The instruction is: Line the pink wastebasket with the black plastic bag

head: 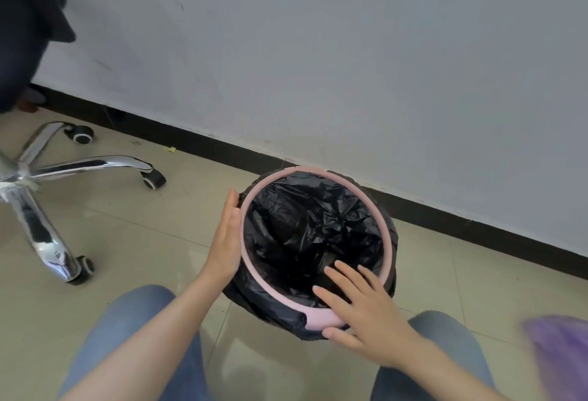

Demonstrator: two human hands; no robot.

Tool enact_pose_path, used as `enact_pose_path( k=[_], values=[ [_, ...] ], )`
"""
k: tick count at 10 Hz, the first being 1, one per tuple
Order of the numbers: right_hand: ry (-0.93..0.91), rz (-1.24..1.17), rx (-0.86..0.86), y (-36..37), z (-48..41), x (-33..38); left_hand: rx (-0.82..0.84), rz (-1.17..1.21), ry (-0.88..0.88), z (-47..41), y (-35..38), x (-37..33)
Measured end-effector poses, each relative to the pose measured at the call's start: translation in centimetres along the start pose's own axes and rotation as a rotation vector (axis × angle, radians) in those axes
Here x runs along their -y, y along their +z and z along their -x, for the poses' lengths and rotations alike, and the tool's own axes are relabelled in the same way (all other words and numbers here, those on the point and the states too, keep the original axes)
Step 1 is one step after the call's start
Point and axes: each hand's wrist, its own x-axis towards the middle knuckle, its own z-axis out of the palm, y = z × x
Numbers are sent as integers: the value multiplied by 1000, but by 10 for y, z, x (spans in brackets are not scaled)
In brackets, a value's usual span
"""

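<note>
The pink wastebasket stands on the tiled floor close to the wall, seen from above. The black plastic bag fills its inside, and its edge is folded down over the outside, under a pink ring at the top. My left hand lies flat against the basket's left side, fingers straight and together. My right hand rests on the near rim with fingers spread, its fingertips reaching over the bag's opening. Neither hand grips anything.
A chrome office chair base with castors stands to the left. A grey wall with a black skirting board runs just behind the basket. My knees in blue jeans are at the bottom. A blurred purple thing is at the lower right.
</note>
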Motion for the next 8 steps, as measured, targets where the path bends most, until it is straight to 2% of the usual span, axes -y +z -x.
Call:
enact_pose_path(
  k=[2,4,5,6,7,8],
  values=[
    [11,11,-23,12,-9,-4,-35,-210,98,-5,3,-2],
    [117,22,-19,5,-35,-12,-81,-628,301,-12,10,-6],
    [241,41,-22,3,-57,-13,-51,-825,298,-9,15,2],
    [344,-211,48,1,-82,-18,30,-986,292,-8,19,13],
    [386,-436,-31,-13,-99,-27,61,-1107,289,-14,22,18],
    [357,-870,-436,-58,-93,-42,79,-1172,289,-21,22,20]
  ],
)
